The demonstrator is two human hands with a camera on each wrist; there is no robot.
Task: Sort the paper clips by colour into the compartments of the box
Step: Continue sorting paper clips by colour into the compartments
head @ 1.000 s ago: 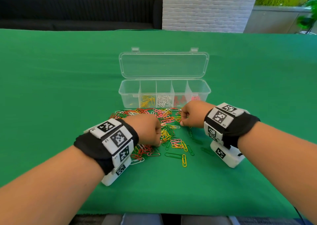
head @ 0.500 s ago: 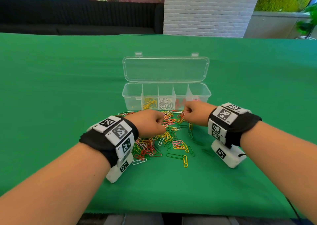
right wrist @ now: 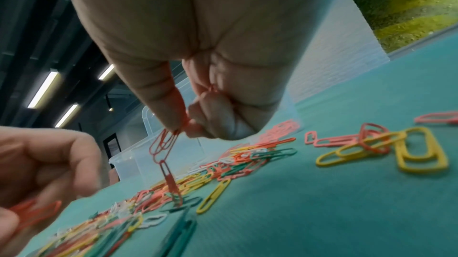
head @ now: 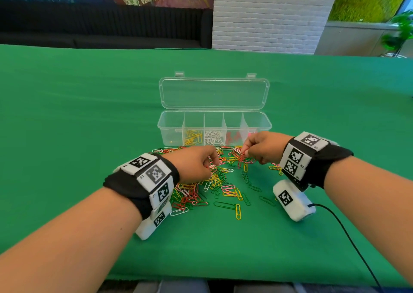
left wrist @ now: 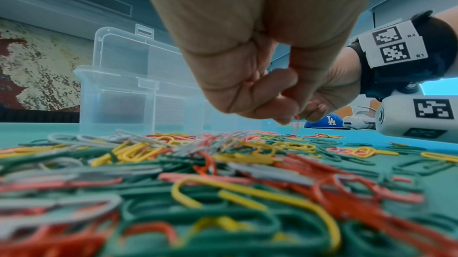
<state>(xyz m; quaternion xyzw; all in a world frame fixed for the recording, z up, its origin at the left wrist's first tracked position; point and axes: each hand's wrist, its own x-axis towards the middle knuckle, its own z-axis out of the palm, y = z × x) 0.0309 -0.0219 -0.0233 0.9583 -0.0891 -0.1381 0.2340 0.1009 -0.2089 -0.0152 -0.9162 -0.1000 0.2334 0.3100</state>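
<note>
**Red clips come up linked, not single**

Head view: the heap of mixed paper clips point(head: 214, 181) lies on the green table point(head: 67, 114) just in front of the clear compartment box point(head: 214, 125), whose lid stands open. Yellow, white, red and pink clips already sit in separate compartments; the leftmost looks nearly bare. The left hand point(head: 194, 165) hovers over the heap with its fingers curled; the right hand point(head: 263, 147) pinches red clips above it.

Left wrist view: the left hand's fingers are curled in, and something reddish shows between them, though I cannot tell whether it is really held.

Right wrist view: thumb and forefinger pinch a red paper clip point(right wrist: 163, 141), from which another red clip point(right wrist: 171, 181) dangles, hooked on, its lower end in the heap.

These clips are light, springy wire with a slick coating, so they snag each other easily. Best taken by the rounded end, then shaken or pulled free.
</note>
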